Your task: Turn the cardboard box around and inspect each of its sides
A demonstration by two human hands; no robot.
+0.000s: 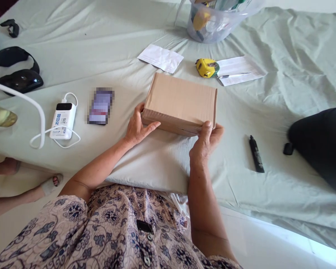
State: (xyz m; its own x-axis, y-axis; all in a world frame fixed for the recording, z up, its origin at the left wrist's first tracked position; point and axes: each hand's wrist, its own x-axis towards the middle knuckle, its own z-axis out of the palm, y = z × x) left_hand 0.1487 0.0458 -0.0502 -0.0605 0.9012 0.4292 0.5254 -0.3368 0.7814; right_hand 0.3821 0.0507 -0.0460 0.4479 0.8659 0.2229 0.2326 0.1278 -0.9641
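Between my two hands is a closed brown cardboard box point(182, 98), slightly tilted above the cloth-covered surface. My left hand point(138, 126) grips its left near corner, thumb along the front side and fingers partly hidden behind the left side. At the right near corner, my right hand point(205, 142) has its thumb up on the front edge and its other fingers around the right side. Beyond the box lie a white folded paper point(161, 58), a yellow tape measure point(207, 68) and a printed sheet point(240, 70) with a pen point(235, 75) on it.
On the left are a phone point(101, 106), a white power bank point(63, 121) with its cable, and a black headset point(16, 71). A clear plastic tub point(212, 22) of items stands at the back. To the right lie a black marker point(257, 155) and a large black object point(322, 145).
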